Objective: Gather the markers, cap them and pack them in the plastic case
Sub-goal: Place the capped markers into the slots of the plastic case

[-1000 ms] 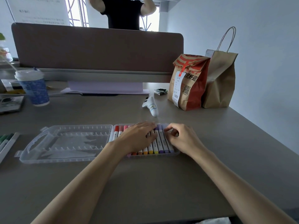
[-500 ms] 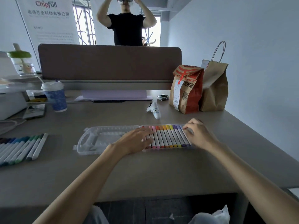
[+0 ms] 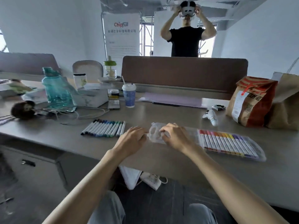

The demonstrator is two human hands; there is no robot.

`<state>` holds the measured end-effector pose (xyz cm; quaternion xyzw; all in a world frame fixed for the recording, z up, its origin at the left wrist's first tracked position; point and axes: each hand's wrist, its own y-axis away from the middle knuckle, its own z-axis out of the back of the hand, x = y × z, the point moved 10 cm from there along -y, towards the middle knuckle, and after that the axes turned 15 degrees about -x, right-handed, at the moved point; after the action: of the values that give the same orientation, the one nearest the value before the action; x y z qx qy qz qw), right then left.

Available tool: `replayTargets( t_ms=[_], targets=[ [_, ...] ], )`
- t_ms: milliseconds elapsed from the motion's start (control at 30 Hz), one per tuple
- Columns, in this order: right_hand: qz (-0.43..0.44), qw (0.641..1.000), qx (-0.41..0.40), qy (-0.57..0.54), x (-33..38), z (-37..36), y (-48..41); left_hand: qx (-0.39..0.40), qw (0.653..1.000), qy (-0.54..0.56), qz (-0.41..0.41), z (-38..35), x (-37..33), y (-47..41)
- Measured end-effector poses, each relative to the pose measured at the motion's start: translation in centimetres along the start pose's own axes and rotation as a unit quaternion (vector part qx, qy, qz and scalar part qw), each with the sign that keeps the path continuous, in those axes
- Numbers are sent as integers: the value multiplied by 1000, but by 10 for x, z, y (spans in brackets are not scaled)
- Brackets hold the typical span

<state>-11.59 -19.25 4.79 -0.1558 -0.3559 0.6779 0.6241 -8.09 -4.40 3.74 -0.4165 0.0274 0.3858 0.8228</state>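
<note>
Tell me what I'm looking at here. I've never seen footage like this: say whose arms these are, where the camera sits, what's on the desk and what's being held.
No machine here: a person wears a wide-angle camera on the head, so you look down along their own bare arms. The left hand and right hand meet at the handle end of the open lid of a clear plastic case on the desk. Whether either hand grips the lid is too blurred to tell. The case's other half holds packed markers, red through purple. The loose markers, dark, blue and green, lie in a row to the left. Further back: a paper cup, a red bag, a white controller.
</note>
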Motion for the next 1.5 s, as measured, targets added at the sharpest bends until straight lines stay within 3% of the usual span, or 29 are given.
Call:
replayTargets(
  t_ms=[200, 367, 533, 700, 1033, 1167, 1300, 1500],
  targets=[
    [32, 998, 20, -42, 87, -58, -48, -69, 992, -34, 105, 77, 97, 4],
    [34, 997, 42, -61, 118, -106, -69, -146, 964, -48, 219, 125, 169, 7],
    [14, 994, 62, -94, 128, -148, -89, -85, 938, -142, 305, 133, 239, -5],
    [-10, 988, 79, -134, 135, -167, -102, 5, 927, -75, 369, 107, 288, -15],
    [-30, 979, 91, -177, 145, -184, -112, 84, 908, -205, 356, 96, 298, -34],
    [-43, 976, 78, -198, 150, -185, -113, 67, 904, -81, 415, 100, 306, -20],
    [-67, 973, 78, -204, 163, -189, -120, -81, 861, 207, 458, 112, 297, 5],
    [-63, 985, 112, -116, 196, -214, -139, -188, 816, 330, 436, 134, 297, 29]
  ],
)
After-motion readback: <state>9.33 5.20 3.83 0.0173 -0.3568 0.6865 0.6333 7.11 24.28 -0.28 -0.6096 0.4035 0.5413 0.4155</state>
